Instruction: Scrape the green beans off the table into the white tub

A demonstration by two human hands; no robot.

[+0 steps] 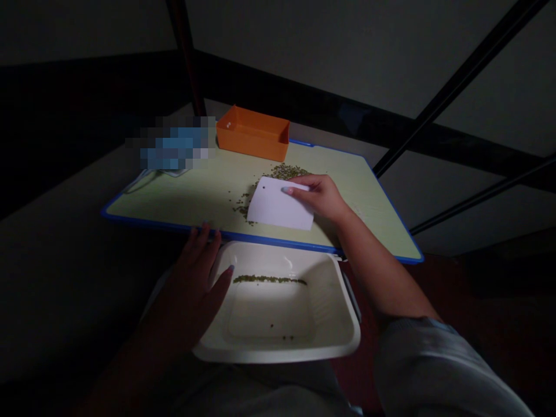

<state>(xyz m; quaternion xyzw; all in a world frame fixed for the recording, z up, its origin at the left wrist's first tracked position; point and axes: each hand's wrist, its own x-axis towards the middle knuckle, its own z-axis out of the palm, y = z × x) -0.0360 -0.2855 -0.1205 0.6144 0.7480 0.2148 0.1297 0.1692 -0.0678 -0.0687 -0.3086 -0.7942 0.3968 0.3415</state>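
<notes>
My right hand (320, 196) is closed on a white plastic scraper (278, 204), which stands on edge on the pale green tabletop (195, 194) beside a scatter of small green beans (284, 172). More beans lie just left of the scraper. My left hand (197, 272) grips the left rim of a white rectangular tub (339, 336), held below the table's near blue edge, thumb over the rim. A thin line of green beans (269, 280) lies along the tub's far inner side, with a few more on its floor.
An orange open box (253, 133) stands at the table's far edge. A blurred blue object (174, 147) lies at the far left, with a thin cord beside it. Dark bars cross the wall behind. The surroundings are dim.
</notes>
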